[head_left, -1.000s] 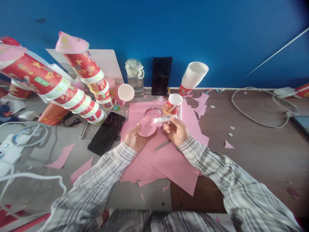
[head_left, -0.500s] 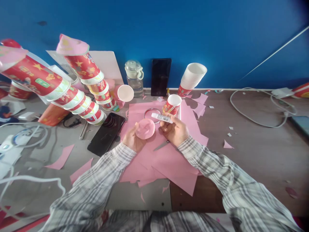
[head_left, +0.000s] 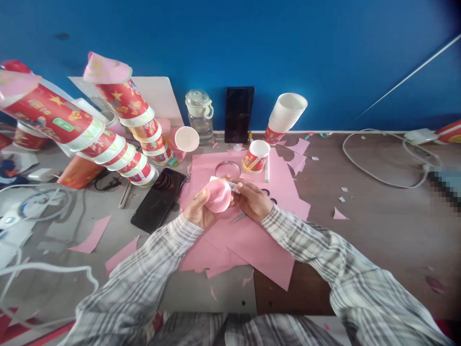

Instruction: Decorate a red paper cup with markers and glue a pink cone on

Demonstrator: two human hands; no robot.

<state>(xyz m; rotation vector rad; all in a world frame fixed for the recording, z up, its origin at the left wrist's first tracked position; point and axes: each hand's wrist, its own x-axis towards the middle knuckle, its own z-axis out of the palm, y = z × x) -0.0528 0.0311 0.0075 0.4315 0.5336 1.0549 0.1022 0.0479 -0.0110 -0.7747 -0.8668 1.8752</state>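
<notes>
My left hand (head_left: 196,209) holds a round pink paper disc (head_left: 217,195) up over the pink paper sheets (head_left: 252,235). A white glue stick (head_left: 232,185) is gripped in my right hand (head_left: 252,198), its tip touching the disc's upper edge. Part of the stick is hidden behind the disc. Just beyond the hands lie a metal ring (head_left: 227,168) and a single red paper cup (head_left: 255,156). Scissors (head_left: 238,218) peek out from under my right wrist.
A black phone (head_left: 158,199) lies left of the hands. Long stacks of red cups (head_left: 90,129) lean at the left. By the blue wall stand a water bottle (head_left: 200,114), a dark phone (head_left: 238,113) and a white cup stack (head_left: 286,115). Cables (head_left: 382,166) and pink scraps litter the table.
My right hand swung the glue stick leftward and brought its tip onto the pink disc. The left hand tilted the disc up toward it.
</notes>
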